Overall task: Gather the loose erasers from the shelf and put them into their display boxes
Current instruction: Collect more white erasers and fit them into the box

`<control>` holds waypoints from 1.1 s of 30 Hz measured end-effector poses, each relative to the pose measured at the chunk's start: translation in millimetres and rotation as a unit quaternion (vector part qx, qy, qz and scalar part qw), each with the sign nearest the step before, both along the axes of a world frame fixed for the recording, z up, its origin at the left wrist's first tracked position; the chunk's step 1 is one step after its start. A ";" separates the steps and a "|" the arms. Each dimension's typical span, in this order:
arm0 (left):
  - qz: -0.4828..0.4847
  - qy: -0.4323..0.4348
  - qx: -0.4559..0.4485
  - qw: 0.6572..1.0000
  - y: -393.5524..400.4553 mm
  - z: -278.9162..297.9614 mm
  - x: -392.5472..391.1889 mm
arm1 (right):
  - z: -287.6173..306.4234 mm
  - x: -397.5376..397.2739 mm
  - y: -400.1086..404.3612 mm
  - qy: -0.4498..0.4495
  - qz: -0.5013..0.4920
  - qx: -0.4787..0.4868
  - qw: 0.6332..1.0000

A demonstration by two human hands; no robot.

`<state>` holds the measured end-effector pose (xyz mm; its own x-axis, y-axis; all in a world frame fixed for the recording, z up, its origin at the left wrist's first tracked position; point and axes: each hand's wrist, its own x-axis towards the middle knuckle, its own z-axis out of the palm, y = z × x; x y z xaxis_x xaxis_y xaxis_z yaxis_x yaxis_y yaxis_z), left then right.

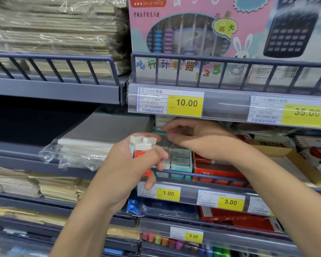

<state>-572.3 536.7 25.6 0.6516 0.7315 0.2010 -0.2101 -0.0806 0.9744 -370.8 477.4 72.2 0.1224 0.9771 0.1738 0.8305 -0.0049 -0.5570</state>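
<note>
the left hand [132, 164] holds a bunch of erasers [143, 143] in a curled grip, their white ends poking out above the fingers and red-orange sleeves showing lower down; how many there are is hard to tell, since the palm covers most of them. the right hand [189, 134] reaches under the upper shelf edge, thumb and forefinger pinching something small and blurred at the back of the teal display box [180, 162], too smeared to name. the box sits on the middle shelf [202, 176] just behind the left hand, rows of wrapped erasers inside, its near left corner hidden. a red box [219, 168] touches its right side, partly covered by the right forearm. yellow price tags [168, 193] line the rail below.
</note>
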 end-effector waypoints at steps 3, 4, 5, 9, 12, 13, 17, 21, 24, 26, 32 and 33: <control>-0.007 -0.001 0.006 1.000 -4.2 -0.6 4.2 | 3.1 -12.2 -14.4 0.078 0.091 0.038 0.992; -0.009 -0.001 0.006 1.000 -5.4 -0.9 5.5 | 3.2 -16.7 -17.2 0.083 0.105 0.040 0.990; -0.011 0.000 0.005 1.000 -6.7 -0.9 6.4 | 3.2 -20.2 -19.0 0.091 0.112 0.043 0.989; -0.016 -0.003 -0.004 1.000 -10.6 -1.0 8.0 | 3.0 -21.0 -21.9 0.142 0.110 0.055 0.982; -0.012 -0.014 -0.025 1.000 -11.0 0.6 6.0 | 1.4 -13.8 -23.0 0.216 0.096 0.072 0.969; -0.004 -0.017 -0.029 0.999 -11.0 1.4 4.9 | 0.3 -11.5 -22.9 0.254 0.096 0.071 0.960; 0.053 -0.036 -0.029 0.998 -10.6 3.0 4.2 | -3.8 -5.9 -22.1 0.297 0.091 0.044 0.949; 0.058 -0.005 0.008 0.998 -8.2 1.4 4.2 | -1.7 -3.7 -26.3 0.157 0.093 0.080 0.980; 0.053 0.008 0.018 0.998 -8.4 3.1 2.7 | 1.3 -4.7 -32.0 0.036 0.104 0.121 0.987; 0.057 -0.004 0.004 0.998 -8.9 3.5 1.7 | 2.9 -4.9 -33.8 0.009 0.115 0.128 0.985; 0.078 -0.021 -0.054 0.995 -3.6 -1.0 -10.8 | -0.2 3.9 -7.6 -0.001 -0.001 0.043 0.999; 0.073 -0.020 -0.053 0.996 -2.6 -1.3 -13.4 | -2.2 5.2 -1.6 -0.018 -0.021 0.024 0.999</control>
